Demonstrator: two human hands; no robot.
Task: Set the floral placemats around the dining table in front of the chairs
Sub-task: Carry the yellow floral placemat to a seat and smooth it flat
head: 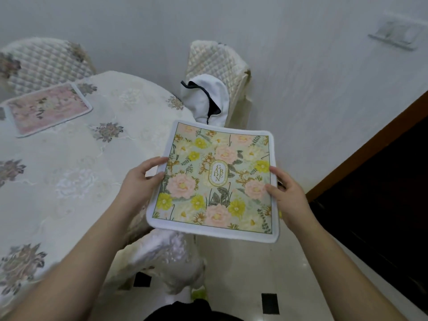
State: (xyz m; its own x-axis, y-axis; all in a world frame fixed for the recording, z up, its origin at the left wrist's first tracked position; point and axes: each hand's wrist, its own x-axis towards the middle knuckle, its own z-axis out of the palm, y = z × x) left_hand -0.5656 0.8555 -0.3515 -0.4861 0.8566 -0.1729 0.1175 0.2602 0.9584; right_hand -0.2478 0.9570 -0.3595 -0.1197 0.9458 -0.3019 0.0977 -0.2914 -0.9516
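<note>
- Green-and-yellow floral placemat (214, 179), white-bordered with a "GARDEN" oval at its centre, is held in the air past the tabletop's right edge, above the tiled floor (243, 274).
- Left hand (139, 179) has its grip closed on the mat's left edge, thumb on top and fingers underneath.
- Right hand (289, 195) has its grip closed on the right edge in the same way, thumb lying on the printed face.
- Pink placemat (48, 108) lies flat at the far left of the tabletop (115, 158), just in front of a quilted chair (46, 63).
- Cream cloth with embroidered flowers covers the tabletop and hangs over its edge.
- Second quilted chair (215, 61) stands beyond the held mat, against the wall, with a white garment (206, 98) with dark lining draped on it.
- Dark wooden panel (382, 181) runs along the right.
</note>
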